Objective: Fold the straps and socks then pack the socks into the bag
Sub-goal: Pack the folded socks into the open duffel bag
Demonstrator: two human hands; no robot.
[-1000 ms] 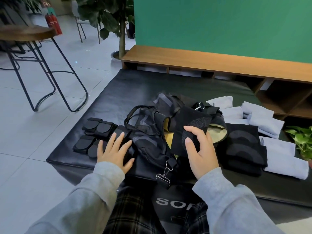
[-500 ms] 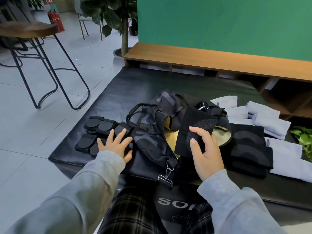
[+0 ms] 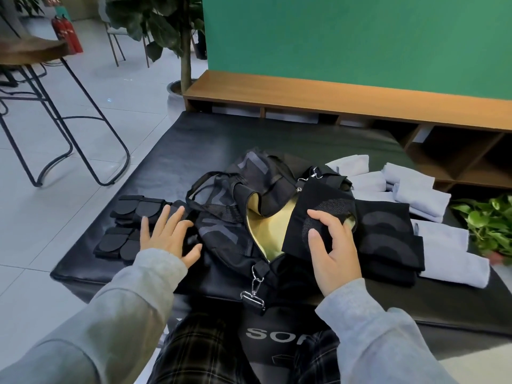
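Not much has shifted since a second ago, the right hand just nudged the folded black sock further over the bag mouth. Fingers curled round it; long axis points into the opening. Left hand lies flat, left of the bag.

A black padded tabletop carries everything. Near its left front corner lie folded black straps in two rows. At the middle sits an unzipped black bag with a yellow lining, its metal clip hanging at the front edge. Just right of the bag lies a stack of black socks. Pale folded towels lie along the right side.
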